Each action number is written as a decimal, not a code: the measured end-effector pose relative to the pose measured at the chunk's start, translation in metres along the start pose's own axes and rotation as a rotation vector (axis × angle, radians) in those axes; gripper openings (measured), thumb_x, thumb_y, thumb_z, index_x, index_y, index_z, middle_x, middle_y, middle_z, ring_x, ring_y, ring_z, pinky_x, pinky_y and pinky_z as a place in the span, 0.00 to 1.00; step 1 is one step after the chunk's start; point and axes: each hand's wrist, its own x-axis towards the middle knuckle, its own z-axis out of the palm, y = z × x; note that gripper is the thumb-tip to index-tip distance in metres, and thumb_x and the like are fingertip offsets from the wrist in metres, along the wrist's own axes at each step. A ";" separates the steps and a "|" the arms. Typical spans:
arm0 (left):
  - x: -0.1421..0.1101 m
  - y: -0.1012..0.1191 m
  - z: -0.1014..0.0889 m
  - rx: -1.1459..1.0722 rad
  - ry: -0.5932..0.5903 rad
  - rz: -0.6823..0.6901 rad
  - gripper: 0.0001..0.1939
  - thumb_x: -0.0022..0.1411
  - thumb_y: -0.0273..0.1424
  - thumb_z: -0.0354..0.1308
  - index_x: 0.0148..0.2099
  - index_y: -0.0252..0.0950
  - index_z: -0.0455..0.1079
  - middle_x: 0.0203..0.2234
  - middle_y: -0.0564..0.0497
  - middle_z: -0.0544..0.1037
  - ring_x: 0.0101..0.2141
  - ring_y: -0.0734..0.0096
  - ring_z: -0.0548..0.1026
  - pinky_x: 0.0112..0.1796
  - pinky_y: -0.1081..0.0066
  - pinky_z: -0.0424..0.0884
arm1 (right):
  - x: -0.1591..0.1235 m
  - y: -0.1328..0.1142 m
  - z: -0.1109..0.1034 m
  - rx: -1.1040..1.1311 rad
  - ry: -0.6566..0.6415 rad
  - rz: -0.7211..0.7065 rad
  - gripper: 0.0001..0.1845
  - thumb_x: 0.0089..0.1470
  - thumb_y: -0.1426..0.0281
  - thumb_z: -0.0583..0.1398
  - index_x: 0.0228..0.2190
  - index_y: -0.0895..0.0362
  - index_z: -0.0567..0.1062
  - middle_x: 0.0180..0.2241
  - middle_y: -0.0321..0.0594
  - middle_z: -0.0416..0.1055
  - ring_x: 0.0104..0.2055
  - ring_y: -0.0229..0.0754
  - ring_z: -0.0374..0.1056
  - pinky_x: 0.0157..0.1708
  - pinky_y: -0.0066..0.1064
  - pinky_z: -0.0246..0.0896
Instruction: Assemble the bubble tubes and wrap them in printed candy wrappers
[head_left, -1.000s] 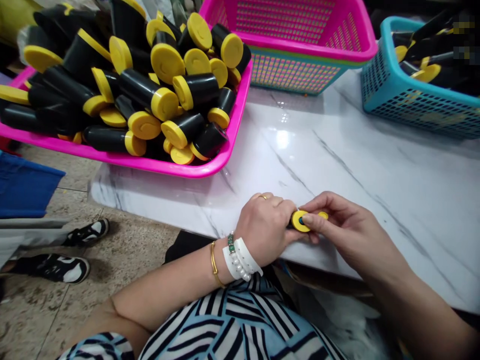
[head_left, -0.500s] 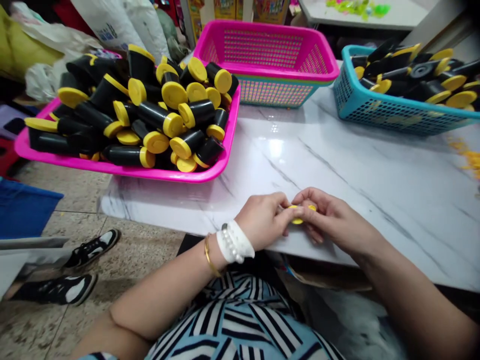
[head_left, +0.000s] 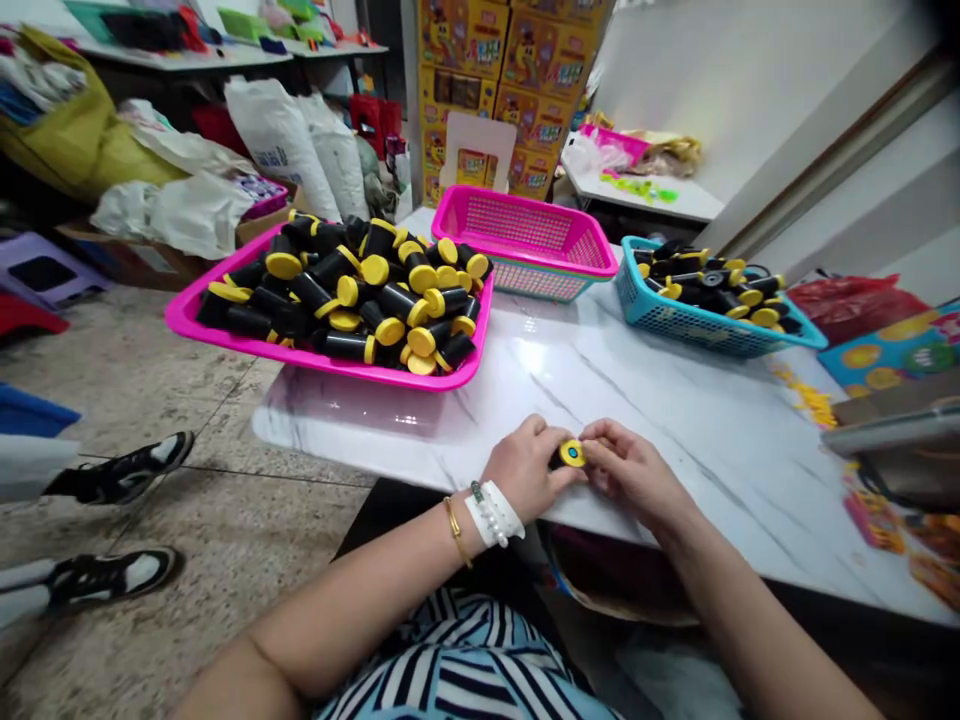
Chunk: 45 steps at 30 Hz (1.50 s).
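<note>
Left hand (head_left: 527,468) curled round a black cylinder with a yellow end (head_left: 572,453), gripping its side; the round yellow face points up toward the camera, a small blue-green spot at its centre; right hand (head_left: 634,475) just beside it, thumb and fingers pinched together at the right edge of the yellow face; can't tell whether they hold a small part; both hands over the near edge of the white marbled surface (head_left: 637,400); pink tray (head_left: 367,377) on the left, heaped with black cylinders with yellow ends (head_left: 397,300), overhanging the surface's edge; pink basket (head_left: 525,225) behind, nested in a blue-green one; blue basket (head_left: 697,333) to its right, holding more black and yellow pieces (head_left: 739,290); small yellow-orange bits (head_left: 810,398) on the surface near the blue basket; another person's shoes (head_left: 139,470) on the floor at left.
</note>
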 end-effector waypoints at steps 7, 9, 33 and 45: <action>0.002 -0.002 -0.002 0.027 -0.058 0.038 0.09 0.57 0.33 0.65 0.41 0.37 0.76 0.33 0.53 0.69 0.33 0.71 0.71 0.36 0.71 0.69 | 0.010 -0.016 -0.017 -0.002 -0.248 0.153 0.21 0.50 0.55 0.66 0.36 0.57 0.67 0.18 0.29 0.67 0.12 0.29 0.53 0.14 0.23 0.40; 0.002 -0.002 -0.003 0.022 -0.069 0.040 0.09 0.58 0.33 0.64 0.41 0.38 0.76 0.33 0.54 0.69 0.33 0.71 0.71 0.36 0.72 0.69 | 0.016 -0.025 -0.012 -0.126 -0.347 0.194 0.21 0.49 0.55 0.66 0.35 0.56 0.66 0.15 0.25 0.63 0.12 0.28 0.51 0.14 0.21 0.37; 0.007 -0.021 -0.059 0.085 0.002 -0.204 0.04 0.55 0.29 0.63 0.31 0.35 0.72 0.24 0.53 0.71 0.26 0.72 0.68 0.27 0.74 0.63 | 0.221 -0.074 0.031 -1.008 0.368 -0.585 0.14 0.59 0.68 0.56 0.39 0.55 0.80 0.43 0.46 0.76 0.44 0.45 0.70 0.44 0.32 0.60; 0.009 -0.030 -0.060 0.070 -0.056 -0.197 0.04 0.57 0.32 0.62 0.33 0.37 0.72 0.24 0.52 0.68 0.25 0.72 0.66 0.26 0.74 0.62 | 0.248 -0.069 -0.038 -1.011 0.695 -0.383 0.20 0.62 0.66 0.50 0.44 0.57 0.80 0.44 0.50 0.78 0.45 0.48 0.72 0.42 0.33 0.61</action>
